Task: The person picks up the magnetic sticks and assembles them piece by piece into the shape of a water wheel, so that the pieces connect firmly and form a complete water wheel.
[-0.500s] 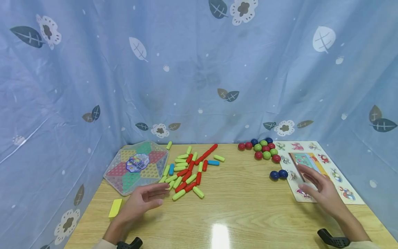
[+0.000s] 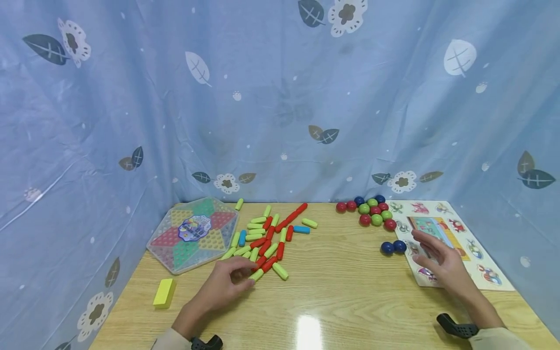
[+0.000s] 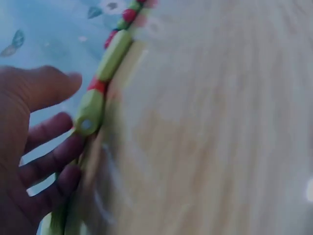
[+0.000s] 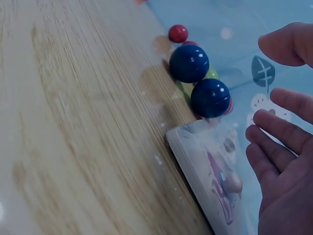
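Note:
My left hand (image 2: pixel 225 284) hovers at the near end of a pile of short magnetic rods, its thumb and fingers apart and loosely bent. In the head view the fingertips overlap a yellow-green rod (image 2: pixel 257 275) and red rods (image 2: pixel 269 264). The left wrist view shows a yellow-green rod (image 3: pixel 89 113) with a round metal spot on its end, right beside the fingertips, with nothing gripped. My right hand (image 2: pixel 445 265), fingers spread and relaxed, is above the animal puzzle board (image 2: pixel 492 262). Two dark blue balls (image 4: pixel 190 63) lie just left of the board.
A hexagonal Chinese checkers board (image 2: pixel 192 233) lies back left, with a yellow block (image 2: pixel 164 293) in front of it. Red, green and blue balls (image 2: pixel 375 210) cluster at the back right. A blue patterned curtain (image 2: pixel 280 97) encloses the wooden table (image 2: pixel 350 301).
My left hand has moved right to the near end of the rod pile, its fingers bending a little more. The right hand has shifted slightly left.

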